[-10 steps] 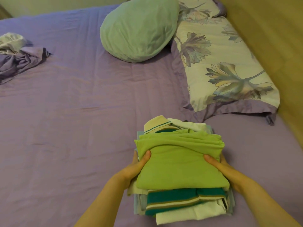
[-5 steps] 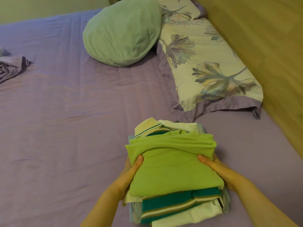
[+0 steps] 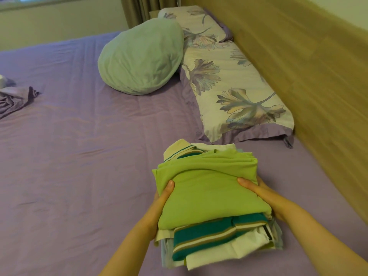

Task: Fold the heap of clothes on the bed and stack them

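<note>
- Green, teal-striped and white folded garments form one stack of folded clothes [image 3: 215, 206] near the lower middle of the view, above the purple bed sheet [image 3: 79, 156].
- We see a light green folded top [image 3: 211, 188] as the uppermost layer; beneath it lies a teal polo with cream and tan stripes [image 3: 203, 236], then a white folded piece [image 3: 225, 253] and pale blue fabric at the bottom.
- We grip the stack from both sides. Our left hand [image 3: 159, 206] holds the left edge, thumb on the green top, fingers hidden beneath.
- Our right hand [image 3: 264, 196] holds the right edge likewise, thumb on top, fingers under the stack.
- We cannot tell whether the stack rests on the sheet or is lifted clear of it.
- Beyond the stack lie a round pale green cushion [image 3: 141, 58] and a floral purple-trimmed pillow [image 3: 235, 88], touching each other; the pillow runs along the wooden headboard [image 3: 310, 76].
- At the far left edge sits a crumpled purple cloth [image 3: 14, 98], well apart from the stack.
</note>
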The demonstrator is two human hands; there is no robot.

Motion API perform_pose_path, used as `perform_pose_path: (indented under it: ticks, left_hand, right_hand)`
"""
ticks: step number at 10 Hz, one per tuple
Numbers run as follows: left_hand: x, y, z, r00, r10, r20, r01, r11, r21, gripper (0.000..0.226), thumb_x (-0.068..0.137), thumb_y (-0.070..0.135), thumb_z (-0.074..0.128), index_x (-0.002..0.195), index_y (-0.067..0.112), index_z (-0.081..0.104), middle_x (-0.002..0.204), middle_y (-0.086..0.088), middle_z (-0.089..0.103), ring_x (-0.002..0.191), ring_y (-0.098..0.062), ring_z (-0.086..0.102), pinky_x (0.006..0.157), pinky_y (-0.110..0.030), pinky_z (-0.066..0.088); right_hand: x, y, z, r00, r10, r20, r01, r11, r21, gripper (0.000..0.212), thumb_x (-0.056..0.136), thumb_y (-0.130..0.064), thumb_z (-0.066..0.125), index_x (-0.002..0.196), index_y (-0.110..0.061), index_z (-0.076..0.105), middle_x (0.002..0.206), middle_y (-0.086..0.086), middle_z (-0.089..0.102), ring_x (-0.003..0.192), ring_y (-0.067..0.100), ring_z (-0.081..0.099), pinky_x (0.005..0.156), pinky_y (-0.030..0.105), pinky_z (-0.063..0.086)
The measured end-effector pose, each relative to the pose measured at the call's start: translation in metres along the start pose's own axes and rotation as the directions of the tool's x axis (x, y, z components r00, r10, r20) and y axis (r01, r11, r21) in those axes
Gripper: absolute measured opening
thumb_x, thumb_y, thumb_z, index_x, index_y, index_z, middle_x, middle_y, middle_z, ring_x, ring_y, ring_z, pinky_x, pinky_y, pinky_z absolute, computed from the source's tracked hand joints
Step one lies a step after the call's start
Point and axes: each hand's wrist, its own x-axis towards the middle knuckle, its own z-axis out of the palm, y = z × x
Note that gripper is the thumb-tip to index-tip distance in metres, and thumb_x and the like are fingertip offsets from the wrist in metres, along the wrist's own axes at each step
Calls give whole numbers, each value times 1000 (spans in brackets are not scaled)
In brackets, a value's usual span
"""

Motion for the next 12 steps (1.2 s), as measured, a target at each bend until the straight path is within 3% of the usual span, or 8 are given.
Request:
perform_pose_path:
  ticks: [2, 3, 5, 7, 9, 10, 11, 12]
  left_hand:
    - [-31, 18, 76, 984, 69, 165, -57, 996, -72, 96, 58, 73, 72, 139, 30, 41, 124, -8, 64, 107, -27, 65, 86, -43, 55]
    - [-31, 18, 113, 971, 76, 226, -62, 996, -70, 116, 41, 75, 79, 140, 31, 39, 128, -7, 62, 111, -28, 63, 97, -48, 50]
    - [-22, 1, 178, 963, 82, 256, -74, 996, -41, 115, 45, 77, 76, 143, 36, 33, 133, -4, 58, 115, -26, 61, 100, -49, 48]
    - [3, -37, 210, 972, 92, 214, -93, 996, -4, 110, 50, 77, 75, 142, 36, 32, 133, 0, 56, 115, -21, 61, 97, -44, 50]
    - [12, -52, 218, 962, 147, 229, -176, 978, 110, 89, 63, 72, 65, 138, 40, 31, 130, 5, 57, 112, -14, 61, 85, -29, 54]
    - [7, -50, 218, 969, 177, 172, -213, 953, 218, 95, 59, 80, 63, 139, 38, 33, 131, 6, 56, 113, -13, 60, 93, -33, 52]
    - [-3, -42, 218, 975, 215, 60, -218, 861, 459, 110, 50, 95, 52, 139, 32, 39, 130, 6, 59, 114, -16, 59, 100, -43, 47]
    - [-24, -27, 222, 944, 321, -78, -140, 602, 786, 107, 58, 97, 34, 141, 29, 36, 136, -1, 52, 124, -27, 49, 103, -48, 40]
  right_hand:
    - [-34, -24, -67, 999, -45, -17, 45, 999, -20, 103, 43, -72, 77, 132, -46, 33, 127, -16, 55, 112, 6, 57, 87, 27, 46]
    - [-50, -31, -107, 998, -37, -50, 35, 999, -29, 109, 43, -69, 80, 138, -41, 35, 128, -12, 57, 111, 8, 60, 86, 28, 48]
    - [-73, -35, -160, 995, -13, -98, 9, 999, -35, 96, 46, -65, 73, 130, -45, 30, 112, -17, 56, 100, 3, 57, 73, 21, 45]
    - [-60, 22, -196, 986, 69, -149, -69, 998, 1, 118, 32, -76, 78, 136, -42, 34, 126, -7, 57, 109, 14, 59, 89, 34, 47]
    - [-50, 62, -201, 983, 83, -164, -70, 994, 84, 96, 37, -71, 82, 121, -43, 45, 119, -11, 61, 106, 11, 60, 86, 31, 45]
    - [-51, 64, -204, 977, 76, -201, -69, 997, 41, 89, 41, -72, 79, 119, -39, 49, 115, -9, 62, 102, 10, 61, 83, 29, 46]
    - [-55, 60, -207, 957, 101, -274, -114, 993, -31, 97, 57, -64, 76, 138, -23, 42, 127, 3, 58, 108, 21, 59, 89, 34, 46]
    - [-65, 46, -205, 932, 101, -348, -161, 976, -148, 111, 57, -65, 78, 145, -15, 32, 139, 10, 49, 118, 26, 54, 97, 38, 45]
